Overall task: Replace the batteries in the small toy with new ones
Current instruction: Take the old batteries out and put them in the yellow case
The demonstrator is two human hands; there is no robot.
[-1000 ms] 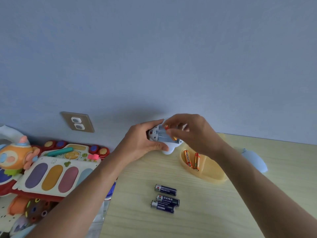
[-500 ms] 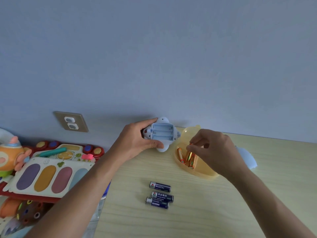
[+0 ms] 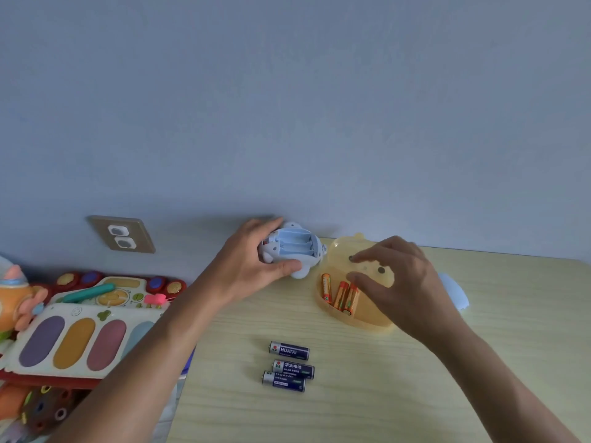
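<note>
The left hand (image 3: 256,266) is gripping the small blue toy (image 3: 292,251) at the back of the surface (image 3: 415,378), its empty battery bay facing up. The right hand (image 3: 403,282) is hovering over the yellow dish (image 3: 361,318) of orange batteries (image 3: 339,295), fingers (image 3: 367,255) loosely spread. Three dark blue batteries (image 3: 289,366) are lying nearer.

1 head-worn view looks forward and down, close over the table (image 3: 479,378); wall fills 12 o'clock, both forearms enter from 6 o'clock.
</note>
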